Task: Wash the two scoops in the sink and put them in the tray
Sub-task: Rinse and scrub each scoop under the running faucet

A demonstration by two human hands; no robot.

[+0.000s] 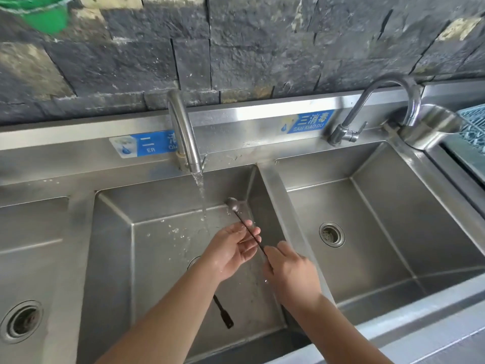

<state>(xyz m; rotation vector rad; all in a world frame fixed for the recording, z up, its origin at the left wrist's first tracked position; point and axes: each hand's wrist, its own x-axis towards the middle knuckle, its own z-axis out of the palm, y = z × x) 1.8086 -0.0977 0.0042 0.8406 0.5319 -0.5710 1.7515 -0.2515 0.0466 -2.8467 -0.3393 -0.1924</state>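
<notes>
A dark long-handled scoop (234, 204) is held over the middle sink basin (157, 245), its bowl pointing away and up, just right of the running water. My right hand (290, 274) grips the near end of its handle. My left hand (232, 249) is palm up with fingers loosely curled around the middle of the handle. A second dark scoop (223, 312) lies on the basin floor beneath my left forearm; only its handle end shows. The blue mesh tray (473, 127) sits at the far right edge.
Water streams from the middle faucet (183, 132) into the basin. Another basin (380, 219) with a drain lies to the right under a curved faucet (378, 111), and a third (26, 271) to the left. A metal container (430, 127) stands by the tray. Stone wall behind.
</notes>
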